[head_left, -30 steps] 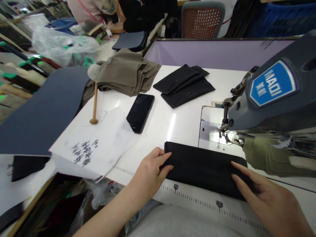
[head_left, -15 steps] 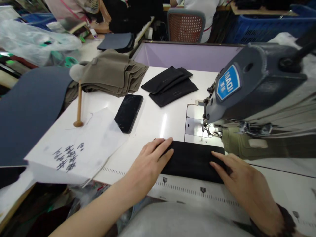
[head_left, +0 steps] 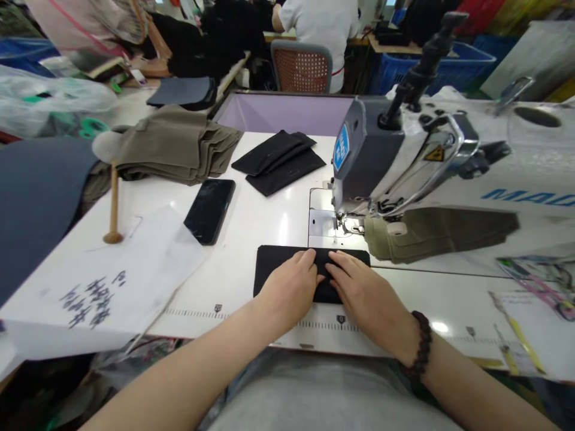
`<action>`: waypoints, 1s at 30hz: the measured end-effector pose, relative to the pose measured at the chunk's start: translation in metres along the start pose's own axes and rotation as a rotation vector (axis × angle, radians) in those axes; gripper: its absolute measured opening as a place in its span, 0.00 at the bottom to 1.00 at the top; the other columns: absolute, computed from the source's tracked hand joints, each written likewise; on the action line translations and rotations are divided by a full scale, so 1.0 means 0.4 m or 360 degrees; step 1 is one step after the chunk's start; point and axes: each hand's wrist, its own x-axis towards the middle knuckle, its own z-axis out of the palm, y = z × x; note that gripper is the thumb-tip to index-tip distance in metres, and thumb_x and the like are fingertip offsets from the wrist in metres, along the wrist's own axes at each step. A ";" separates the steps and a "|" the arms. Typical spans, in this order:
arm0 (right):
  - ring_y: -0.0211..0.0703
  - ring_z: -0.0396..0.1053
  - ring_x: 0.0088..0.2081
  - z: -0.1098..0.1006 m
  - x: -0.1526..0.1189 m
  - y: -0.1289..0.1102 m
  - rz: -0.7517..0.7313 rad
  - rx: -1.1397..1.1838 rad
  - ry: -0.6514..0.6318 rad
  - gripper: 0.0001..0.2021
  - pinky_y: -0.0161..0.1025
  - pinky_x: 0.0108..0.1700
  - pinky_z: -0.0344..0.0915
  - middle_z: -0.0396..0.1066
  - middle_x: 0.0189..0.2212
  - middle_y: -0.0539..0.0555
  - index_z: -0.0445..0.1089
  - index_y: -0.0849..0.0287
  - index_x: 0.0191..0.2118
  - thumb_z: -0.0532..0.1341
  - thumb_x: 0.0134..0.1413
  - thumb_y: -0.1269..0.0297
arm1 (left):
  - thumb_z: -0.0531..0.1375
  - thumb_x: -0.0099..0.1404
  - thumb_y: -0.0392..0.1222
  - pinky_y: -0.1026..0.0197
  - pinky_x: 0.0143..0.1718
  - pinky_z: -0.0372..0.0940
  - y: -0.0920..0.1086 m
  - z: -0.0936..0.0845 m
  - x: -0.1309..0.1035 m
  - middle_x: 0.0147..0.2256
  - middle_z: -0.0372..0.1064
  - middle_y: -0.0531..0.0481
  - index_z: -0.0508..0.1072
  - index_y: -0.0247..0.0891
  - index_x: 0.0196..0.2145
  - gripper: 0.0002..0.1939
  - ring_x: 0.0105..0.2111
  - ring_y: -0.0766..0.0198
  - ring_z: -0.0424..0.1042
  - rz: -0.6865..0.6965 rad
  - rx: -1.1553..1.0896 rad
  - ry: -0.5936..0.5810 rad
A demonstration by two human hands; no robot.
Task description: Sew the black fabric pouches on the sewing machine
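A folded black fabric piece [head_left: 271, 264] lies flat on the white sewing table, in front of the sewing machine [head_left: 359, 149]. My left hand [head_left: 290, 290] rests on its middle, fingers stretched out and pressing down. From the right, my right hand [head_left: 366, 293] lays its extended fingers on the same piece, their tips close to those of the left. Neither hand grips it; both are open. Just beyond the fabric sit the lit needle area and presser foot [head_left: 344, 222]. Olive fabric pieces [head_left: 440, 233] lie under the machine arm.
Black pouch-like pieces [head_left: 278, 161] lie farther back, beside a phone [head_left: 209, 211]. At left are a stack of brown-grey fabric [head_left: 175, 143], a wooden-handled tool [head_left: 114, 203] and a paper with handwriting [head_left: 126, 275]. A person in white [head_left: 318, 27] sits beyond the table.
My view has turned right, showing more of the machine. Both hands have moved inward from the fabric's two ends and now lie close together on its middle.
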 end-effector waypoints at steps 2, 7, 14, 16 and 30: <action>0.50 0.59 0.50 0.003 -0.004 -0.006 0.0030 0.0039 -0.0017 0.16 0.46 0.52 0.58 0.63 0.47 0.63 0.66 0.69 0.46 0.51 0.55 0.67 | 0.48 0.65 0.36 0.53 0.45 0.59 0.011 0.020 -0.005 0.43 0.63 0.37 0.66 0.25 0.42 0.13 0.46 0.53 0.60 -0.0032 -0.0032 0.0069; 0.53 0.52 0.55 0.032 -0.027 -0.011 0.0035 0.0017 -0.0005 0.23 0.51 0.54 0.53 0.57 0.53 0.65 0.58 0.68 0.53 0.53 0.53 0.63 | 0.51 0.63 0.42 0.52 0.52 0.53 0.014 0.057 -0.028 0.51 0.55 0.38 0.56 0.27 0.53 0.22 0.51 0.53 0.55 -0.0183 -0.0183 0.0222; 0.52 0.44 0.59 0.058 -0.043 -0.001 0.0052 -0.0049 -0.0014 0.23 0.57 0.54 0.48 0.48 0.58 0.62 0.52 0.62 0.57 0.49 0.55 0.61 | 0.50 0.64 0.46 0.52 0.53 0.54 0.010 0.054 -0.031 0.53 0.54 0.40 0.55 0.32 0.53 0.23 0.52 0.55 0.55 -0.0236 -0.0275 0.0210; 0.52 0.44 0.59 0.059 -0.043 -0.001 0.0048 -0.0057 -0.0011 0.23 0.58 0.54 0.47 0.48 0.58 0.62 0.52 0.62 0.56 0.49 0.55 0.60 | 0.52 0.62 0.48 0.52 0.54 0.53 0.002 0.053 -0.036 0.54 0.52 0.40 0.55 0.31 0.54 0.26 0.53 0.55 0.54 -0.0222 -0.0249 0.0189; 0.52 0.46 0.58 0.052 -0.041 -0.007 0.0073 0.0003 0.0022 0.22 0.58 0.54 0.46 0.49 0.58 0.62 0.55 0.62 0.55 0.50 0.55 0.61 | 0.50 0.64 0.36 0.49 0.50 0.57 -0.082 0.017 -0.189 0.56 0.51 0.39 0.57 0.36 0.54 0.20 0.52 0.52 0.56 -0.0200 0.0186 0.0176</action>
